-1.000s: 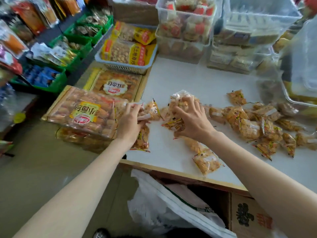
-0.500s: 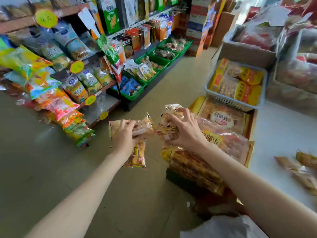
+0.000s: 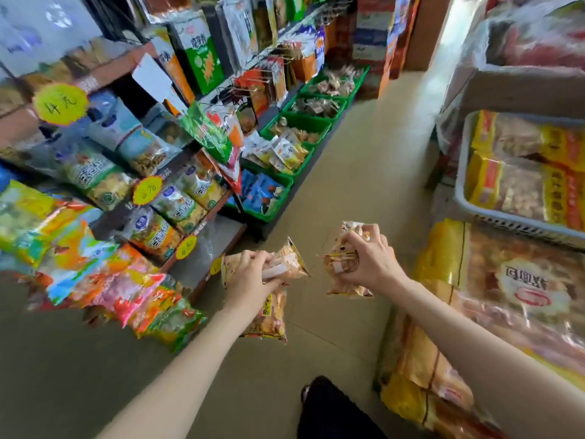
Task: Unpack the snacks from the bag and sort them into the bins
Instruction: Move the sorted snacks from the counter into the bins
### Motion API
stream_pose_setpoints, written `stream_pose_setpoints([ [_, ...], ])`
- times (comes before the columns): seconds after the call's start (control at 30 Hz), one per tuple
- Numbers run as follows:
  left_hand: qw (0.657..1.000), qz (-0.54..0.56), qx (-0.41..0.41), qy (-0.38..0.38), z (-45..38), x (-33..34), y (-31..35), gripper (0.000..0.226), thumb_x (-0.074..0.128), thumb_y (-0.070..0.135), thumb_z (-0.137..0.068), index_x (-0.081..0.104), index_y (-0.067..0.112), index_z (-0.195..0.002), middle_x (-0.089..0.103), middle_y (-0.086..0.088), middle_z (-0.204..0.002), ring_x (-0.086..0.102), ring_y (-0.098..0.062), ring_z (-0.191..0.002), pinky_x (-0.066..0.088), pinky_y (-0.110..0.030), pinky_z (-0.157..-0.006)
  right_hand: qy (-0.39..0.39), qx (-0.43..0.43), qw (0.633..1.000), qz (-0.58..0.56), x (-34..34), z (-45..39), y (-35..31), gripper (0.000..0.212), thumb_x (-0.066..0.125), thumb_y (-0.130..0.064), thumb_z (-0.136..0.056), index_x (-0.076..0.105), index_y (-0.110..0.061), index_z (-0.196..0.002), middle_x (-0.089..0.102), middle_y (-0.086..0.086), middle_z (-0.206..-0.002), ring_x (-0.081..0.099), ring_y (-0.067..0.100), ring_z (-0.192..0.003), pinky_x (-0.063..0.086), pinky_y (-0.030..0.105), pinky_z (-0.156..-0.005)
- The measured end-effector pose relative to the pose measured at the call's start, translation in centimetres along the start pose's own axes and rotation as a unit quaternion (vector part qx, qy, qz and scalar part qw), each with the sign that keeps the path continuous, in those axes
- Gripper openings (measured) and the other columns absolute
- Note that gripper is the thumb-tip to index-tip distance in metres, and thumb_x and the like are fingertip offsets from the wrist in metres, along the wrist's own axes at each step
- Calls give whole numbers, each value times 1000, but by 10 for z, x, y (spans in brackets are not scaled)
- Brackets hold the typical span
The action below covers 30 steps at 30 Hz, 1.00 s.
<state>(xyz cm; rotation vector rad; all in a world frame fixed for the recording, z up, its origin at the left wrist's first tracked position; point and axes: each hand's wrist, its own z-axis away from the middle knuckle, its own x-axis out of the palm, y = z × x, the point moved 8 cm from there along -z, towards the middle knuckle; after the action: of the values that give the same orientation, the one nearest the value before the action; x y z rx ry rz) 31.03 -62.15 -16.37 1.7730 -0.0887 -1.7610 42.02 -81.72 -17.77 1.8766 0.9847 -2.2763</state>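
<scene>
Both hands (image 3: 250,280) (image 3: 370,261) carried snack packets (image 3: 340,264) (clutched) toward green bins (image 3: 272,198).

Both bare arms reach forward, each hand closed around small snack packets.
The left hand (image 3: 250,277), toward 11 o'clock, curls its fingers over several packets; the right hand (image 3: 368,259), toward 1 o'clock, clutches a bunch, knuckles up, forearms apart.

Snack packets (image 3: 286,264) are glossy clear plastic; green bins (image 3: 269,213) look like smooth plastic.
</scene>
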Motion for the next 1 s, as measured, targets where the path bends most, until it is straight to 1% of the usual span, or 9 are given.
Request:
stream_pose_setpoints([
  [0.2,999,-39,-3,-16,-143,-26,-28,35,68,29,-85,54,15,-114,44,-1,-112,47,-15,-93,30,-21,-70,-50,-3,999,15,9,-144,-29,71,73,-50,-67,44,-31,-129,28,10,-130,36,32,-118,36,44,-99],
  [0.3,999,-31,-14,-23,-233,-29,-34,34,64,27,-87,51,16,-117,42,-2,-117,52,-21,-103,35,-25,-74,-42,-1,999,21,-2,-227,-35,73,73,-51,-67,43,-31,-130,28,10,-131,37,31,-118,37,42,-99],
  [0.43,997,-24,40,-56,-355,-21,-13,38,63,24,-88,50,14,-122,39,-5,-123,50,-25,-108,39,-30,-85,-15,46,999,21,-29,-323,-13,69,76,-48,-66,47,-31,-127,31,9,-128,39,31,-115,38,42,-96],
  [0.5,995,-23,60,-77,-409,-16,0,36,64,23,-87,51,13,-119,40,-7,-120,50,-25,-106,40,-30,-86,-11,76,997,14,-46,-362,5,64,76,-48,-66,51,-30,-122,33,8,-125,39,31,-112,37,41,-94],
  [0.63,987,-28,101,-126,-521,3,45,33,63,25,-88,51,13,-117,41,-6,-118,42,-16,-94,35,-23,-79,19,135,991,4,-86,-441,61,59,76,-49,-65,53,-28,-116,34,7,-122,40,31,-109,38,38,-91],
  [0.77,978,-54,143,-141,-642,36,98,34,62,26,-88,50,12,-118,42,-7,-120,45,-24,-109,41,-31,-89,38,181,983,-8,-102,-542,134,60,76,-50,-64,53,-28,-114,34,9,-124,40,33,-110,39,40,-94],
  [0.83,980,-65,132,-137,-705,53,110,37,63,26,-88,50,13,-120,43,-8,-122,46,-26,-111,43,-34,-90,19,196,980,-11,-99,-601,168,59,76,-50,-64,53,-26,-114,32,9,-126,39,34,-112,39,42,-96],
  [0.9,981,-65,122,-139,-771,70,116,37,64,25,-87,51,14,-119,42,-8,-122,46,-26,-111,42,-32,-90,-2,202,979,-14,-92,-666,199,59,76,-47,-64,53,-26,-114,32,9,-126,39,34,-114,38,43,-98],
  [1.0,974,-82,117,-175,-860,94,108,39,65,14,-86,50,14,-122,37,-7,-126,48,-24,-113,41,-31,-92,-45,193,980,-11,-67,-762,223,57,74,-45,-66,53,-26,-115,34,10,-124,39,33,-113,37,43,-99],
])
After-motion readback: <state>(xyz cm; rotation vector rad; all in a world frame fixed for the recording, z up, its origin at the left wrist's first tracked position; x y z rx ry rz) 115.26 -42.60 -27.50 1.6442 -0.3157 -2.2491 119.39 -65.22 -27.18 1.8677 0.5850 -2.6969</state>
